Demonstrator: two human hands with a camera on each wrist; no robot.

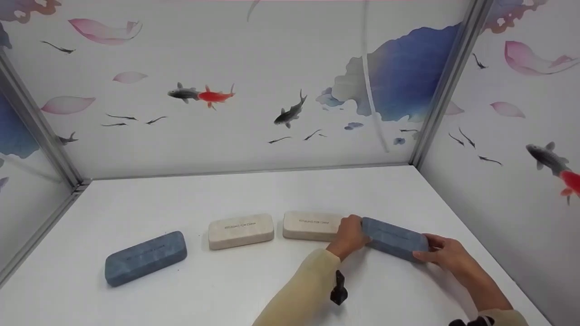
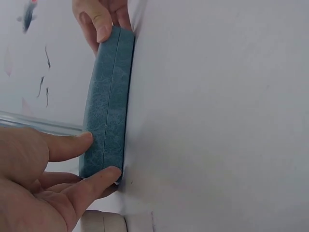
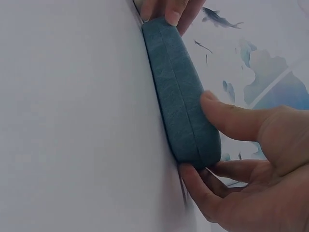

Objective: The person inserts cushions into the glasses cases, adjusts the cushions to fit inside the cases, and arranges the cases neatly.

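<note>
A blue glasses case [image 1: 394, 238] lies at the right of the white table, between both hands. My left hand [image 1: 352, 236] grips its left end, with the thumb on the upper edge and fingers around the end, as the left wrist view shows. At the other end, my right hand [image 1: 446, 254] holds the case with thumb and fingers. Closed, the case shows its seam along the side in the right wrist view. Just left of it is a cream case [image 1: 312, 225] with dark lettering, its right end partly hidden by my left hand.
Another cream case [image 1: 241, 231] sits mid-table, and a second blue case [image 1: 146, 258] lies tilted at the left. White panels [image 1: 253, 149] printed with fish and petals enclose the table [image 1: 217, 290] at the back and sides.
</note>
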